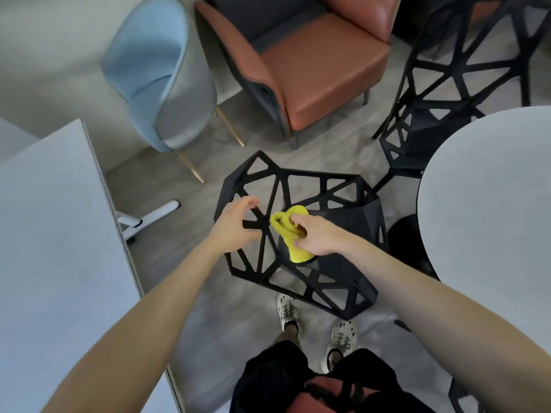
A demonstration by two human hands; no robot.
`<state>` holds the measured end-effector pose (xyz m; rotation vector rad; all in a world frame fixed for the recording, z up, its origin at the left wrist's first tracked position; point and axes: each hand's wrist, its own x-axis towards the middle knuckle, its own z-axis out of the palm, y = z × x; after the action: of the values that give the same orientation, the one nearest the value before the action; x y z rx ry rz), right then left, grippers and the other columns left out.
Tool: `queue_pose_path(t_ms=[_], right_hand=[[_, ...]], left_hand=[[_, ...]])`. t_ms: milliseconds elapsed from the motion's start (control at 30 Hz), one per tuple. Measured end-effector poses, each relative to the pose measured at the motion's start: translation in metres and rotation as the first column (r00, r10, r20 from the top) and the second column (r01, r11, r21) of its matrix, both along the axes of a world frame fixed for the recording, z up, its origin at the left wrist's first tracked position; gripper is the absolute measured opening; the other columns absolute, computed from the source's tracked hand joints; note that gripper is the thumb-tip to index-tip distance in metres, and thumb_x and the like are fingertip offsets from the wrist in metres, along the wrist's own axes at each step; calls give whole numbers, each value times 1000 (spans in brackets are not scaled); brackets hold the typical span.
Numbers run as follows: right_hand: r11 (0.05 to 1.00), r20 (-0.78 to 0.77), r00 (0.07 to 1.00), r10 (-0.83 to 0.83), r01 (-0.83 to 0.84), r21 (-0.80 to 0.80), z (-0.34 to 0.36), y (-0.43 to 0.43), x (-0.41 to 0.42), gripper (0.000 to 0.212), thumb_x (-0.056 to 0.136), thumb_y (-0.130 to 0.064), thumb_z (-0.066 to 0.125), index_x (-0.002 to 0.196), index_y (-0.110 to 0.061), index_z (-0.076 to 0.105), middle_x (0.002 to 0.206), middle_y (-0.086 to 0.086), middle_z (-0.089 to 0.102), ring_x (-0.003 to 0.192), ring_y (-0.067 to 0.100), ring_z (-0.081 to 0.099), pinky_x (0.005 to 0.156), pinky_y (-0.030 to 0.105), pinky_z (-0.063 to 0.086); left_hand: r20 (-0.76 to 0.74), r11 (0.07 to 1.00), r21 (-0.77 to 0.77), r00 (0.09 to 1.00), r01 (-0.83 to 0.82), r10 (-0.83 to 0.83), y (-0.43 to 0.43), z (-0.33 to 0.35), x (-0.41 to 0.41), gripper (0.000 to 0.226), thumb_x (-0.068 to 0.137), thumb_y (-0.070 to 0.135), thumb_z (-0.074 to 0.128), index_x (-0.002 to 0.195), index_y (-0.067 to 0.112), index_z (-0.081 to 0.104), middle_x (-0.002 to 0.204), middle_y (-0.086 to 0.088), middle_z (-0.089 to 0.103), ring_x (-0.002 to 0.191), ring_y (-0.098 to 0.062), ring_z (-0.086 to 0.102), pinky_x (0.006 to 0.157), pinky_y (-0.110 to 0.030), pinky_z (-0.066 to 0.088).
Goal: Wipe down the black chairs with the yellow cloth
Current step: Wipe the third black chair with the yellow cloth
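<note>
A black lattice chair (322, 186) stands in front of me on the grey floor, its open-work back nearest me. My right hand (319, 236) grips the bunched yellow cloth (287, 228) and holds it against the chair's inner bars, near the seat. My left hand (238, 223) reaches over the chair's left side with curled fingers around one black bar. A second black lattice chair (441, 93) stands at the upper right, partly behind the round table.
A round white table (489, 186) fills the right side. A rectangular white table (59, 248) lies on the left, its wheeled leg (149, 217) beside the chair. A light blue chair (161, 84) and an orange armchair (313, 73) stand beyond. My feet (313, 323) are below.
</note>
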<state>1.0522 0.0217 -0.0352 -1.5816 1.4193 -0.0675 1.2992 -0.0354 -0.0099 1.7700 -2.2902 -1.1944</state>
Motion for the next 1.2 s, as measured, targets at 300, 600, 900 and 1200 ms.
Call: queue_pose_path(t_ms=[300,600,900,1200], right_hand=[[836,192,814,-549,532,134,56,-34,-72,43,79,-35,90,116,-17,75,110,2,78,100,20,75,95,43,60],[574,268,520,-811,796,194,33,-27,-63,39,72,-32,91,108,-27,77,105,-8,80,104,16,74,91,38,59],[400,551,57,-833,749,528,36,-29,-78,100,69,-12,97,152,-17,43,138,11,67,118,32,72,97,60,59],[376,241,289,-927,734,566,-12,26,-71,119,72,-8,94,166,-23,22,156,11,49,135,33,56,110,55,50]], left_hand=[[-505,829,519,857,209,100,-61,7,-50,27,102,32,71,129,30,74,132,2,76,124,-18,71,119,-51,44],[-493,917,354,870,185,14,-81,2,-58,38,101,20,77,135,19,59,133,-9,71,122,-33,72,97,-55,62],[-476,952,304,864,-14,165,-76,18,-82,86,94,34,85,159,30,28,114,-8,82,108,-24,79,98,-45,60],[-1,983,40,984,180,-180,-23,-3,-79,59,75,14,92,129,27,72,109,-1,68,100,-27,69,90,-47,60]])
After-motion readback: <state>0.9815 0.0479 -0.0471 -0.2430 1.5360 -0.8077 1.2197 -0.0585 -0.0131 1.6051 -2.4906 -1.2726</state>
